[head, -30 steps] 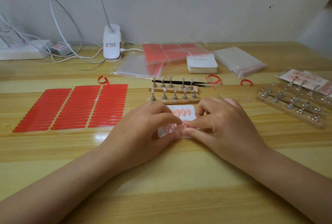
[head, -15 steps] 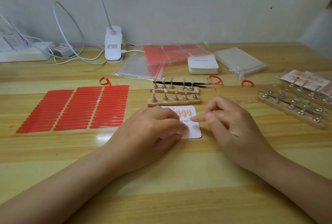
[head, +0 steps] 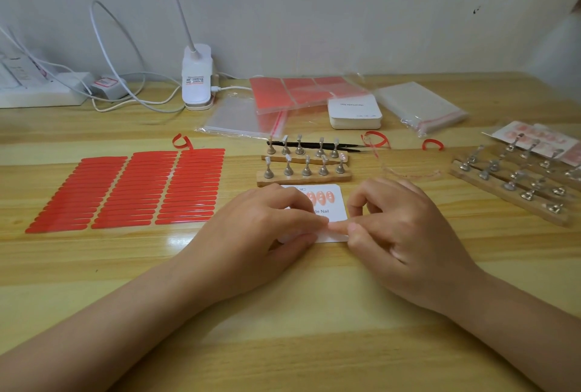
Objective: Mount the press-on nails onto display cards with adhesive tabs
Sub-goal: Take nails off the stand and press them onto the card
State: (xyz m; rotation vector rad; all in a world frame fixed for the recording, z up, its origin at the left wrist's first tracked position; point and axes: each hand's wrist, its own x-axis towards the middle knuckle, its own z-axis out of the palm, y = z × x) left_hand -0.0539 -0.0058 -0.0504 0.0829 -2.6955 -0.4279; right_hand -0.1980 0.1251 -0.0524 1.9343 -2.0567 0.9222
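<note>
A white display card (head: 340,203) lies on the wooden table in front of me, with a row of pink press-on nails (head: 320,197) stuck along its top. My left hand (head: 261,234) rests on the card's left half, fingertips pressing its lower part. My right hand (head: 405,228) is curled at the card's lower right edge, its thumb tip touching my left fingertip. Whatever is between those fingertips is hidden. Three sheets of red adhesive tabs (head: 132,190) lie to the left.
Two wooden strips of metal nail stands (head: 303,176) sit just behind the card, with black tweezers (head: 314,143) beyond them. More stands (head: 509,190) and finished cards (head: 534,140) are at the right. A card stack (head: 355,110), plastic bags (head: 421,105) and a lamp base (head: 196,80) line the back.
My right hand lifted off the card half a second ago and has come back down to its lower right edge. My left hand stayed on the card.
</note>
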